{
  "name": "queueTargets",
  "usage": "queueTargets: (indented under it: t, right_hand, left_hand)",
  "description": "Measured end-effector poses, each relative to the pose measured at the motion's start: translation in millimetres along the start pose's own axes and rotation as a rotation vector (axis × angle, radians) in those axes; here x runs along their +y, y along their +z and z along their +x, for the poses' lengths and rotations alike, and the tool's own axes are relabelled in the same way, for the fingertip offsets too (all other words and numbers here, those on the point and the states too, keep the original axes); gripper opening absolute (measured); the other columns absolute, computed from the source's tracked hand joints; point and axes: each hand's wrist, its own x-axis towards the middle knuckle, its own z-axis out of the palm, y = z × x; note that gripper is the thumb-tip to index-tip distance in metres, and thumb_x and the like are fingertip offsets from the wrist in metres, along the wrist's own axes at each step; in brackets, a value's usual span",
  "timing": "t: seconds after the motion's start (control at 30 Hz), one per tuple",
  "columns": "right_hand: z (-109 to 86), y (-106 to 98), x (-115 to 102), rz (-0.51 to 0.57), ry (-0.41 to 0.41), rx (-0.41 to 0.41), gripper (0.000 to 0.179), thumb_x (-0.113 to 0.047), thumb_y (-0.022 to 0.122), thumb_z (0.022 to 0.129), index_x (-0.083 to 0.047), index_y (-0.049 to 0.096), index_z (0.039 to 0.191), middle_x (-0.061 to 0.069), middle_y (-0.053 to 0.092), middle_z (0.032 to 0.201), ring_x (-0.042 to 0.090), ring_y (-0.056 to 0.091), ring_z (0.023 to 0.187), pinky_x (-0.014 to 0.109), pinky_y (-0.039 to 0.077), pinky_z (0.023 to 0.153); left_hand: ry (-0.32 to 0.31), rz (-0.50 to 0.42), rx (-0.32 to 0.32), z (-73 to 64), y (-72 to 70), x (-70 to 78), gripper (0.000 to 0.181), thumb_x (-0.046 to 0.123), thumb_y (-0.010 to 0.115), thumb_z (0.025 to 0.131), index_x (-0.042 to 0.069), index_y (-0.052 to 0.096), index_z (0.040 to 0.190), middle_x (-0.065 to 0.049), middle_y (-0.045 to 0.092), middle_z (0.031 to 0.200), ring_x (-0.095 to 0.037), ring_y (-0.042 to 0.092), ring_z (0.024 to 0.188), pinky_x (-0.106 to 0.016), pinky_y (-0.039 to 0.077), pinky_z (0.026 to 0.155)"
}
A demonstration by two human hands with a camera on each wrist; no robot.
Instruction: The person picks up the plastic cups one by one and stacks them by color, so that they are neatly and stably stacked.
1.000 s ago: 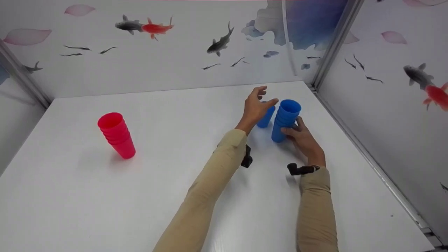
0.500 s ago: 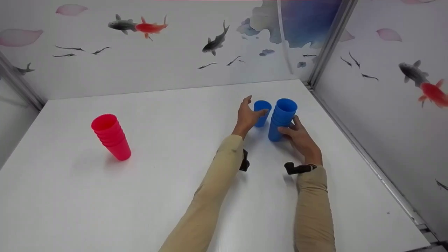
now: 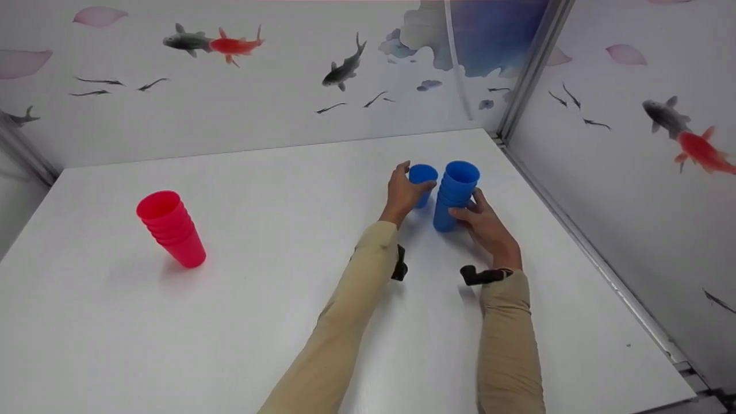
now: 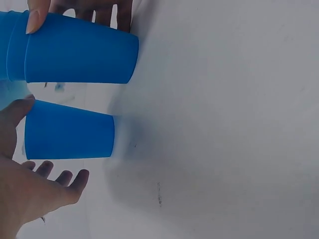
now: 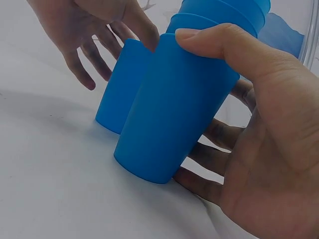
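Observation:
A stack of blue cups stands on the white table, with my right hand gripping it from the right. In the right wrist view the thumb presses near the rim of the lowest cup and the fingers go round behind it. To its left stands a single blue cup. My left hand surrounds that cup loosely: the thumb is at its rim, while the other fingers are spread on the far side with a gap showing.
A stack of red cups stands leaning in view at the left of the white table. Printed walls with fish close in the back and sides. A metal rail runs along the right edge.
My left hand has come down from above the single blue cup to around its rim. My right hand keeps its hold on the blue stack. The whole head view has shifted slightly left.

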Motion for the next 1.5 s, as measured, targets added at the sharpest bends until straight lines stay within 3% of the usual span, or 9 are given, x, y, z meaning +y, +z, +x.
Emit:
queueTargets:
  t: [0.37, 0.67, 0.9, 1.2, 1.5]
  right_hand:
    - [2.8, 1, 1, 0.012, -0.025, -0.006, 0.104, -0.029, 0.072, 0.093, -0.030, -0.006, 0.161, 0.008, -0.001, 0.171, 0.032, 0.002, 0.159, 0.052, 0.010, 0.128]
    - [2.5, -1, 0, 0.013, -0.007, -0.004, 0.104, -0.029, 0.073, 0.093, -0.032, -0.006, 0.161, 0.008, 0.001, 0.171, 0.033, 0.004, 0.158, 0.053, 0.011, 0.128]
    - [0.4, -2, -1, -0.017, 0.018, 0.005, 0.108, -0.034, 0.072, 0.093, -0.035, -0.012, 0.160, 0.006, -0.002, 0.171, 0.032, 0.002, 0.159, 0.053, 0.008, 0.128]
    - [0.3, -1, -3, -0.025, 0.046, 0.005, 0.110, -0.038, 0.071, 0.093, -0.035, -0.016, 0.159, 0.004, -0.006, 0.171, 0.033, 0.000, 0.158, 0.055, 0.006, 0.128]
    - [0.8, -1, -2, 0.003, 0.011, 0.000, 0.107, -0.031, 0.070, 0.094, -0.032, -0.014, 0.160, 0.006, -0.002, 0.171, 0.033, 0.003, 0.159, 0.052, 0.010, 0.128]
  left_hand:
    - [0.021, -0.001, 0.011, -3.5, -9.0, -2.3, 0.068, 0.028, 0.072, 0.093, 0.006, 0.040, 0.149, -0.015, 0.048, 0.152, -0.029, 0.049, 0.140, -0.043, 0.042, 0.117]
    - [0.041, 0.011, -0.008, -10.1, -25.4, 13.5, 0.072, 0.035, 0.072, 0.092, 0.008, 0.039, 0.150, -0.014, 0.047, 0.152, -0.030, 0.049, 0.140, -0.044, 0.043, 0.116]
    - [0.075, 0.026, -0.013, -16.4, -42.4, 33.1, 0.073, 0.039, 0.073, 0.091, 0.011, 0.040, 0.150, -0.011, 0.047, 0.153, -0.029, 0.049, 0.140, -0.046, 0.043, 0.116]
    - [0.179, 0.064, -0.071, -29.2, -62.6, 69.9, 0.076, 0.044, 0.072, 0.090, 0.013, 0.039, 0.151, -0.007, 0.048, 0.153, -0.025, 0.050, 0.140, -0.043, 0.043, 0.116]
    - [0.294, 0.096, -0.115, -44.9, -67.6, 109.7, 0.074, 0.042, 0.073, 0.090, 0.012, 0.041, 0.149, -0.007, 0.049, 0.153, -0.023, 0.052, 0.138, -0.038, 0.046, 0.113]
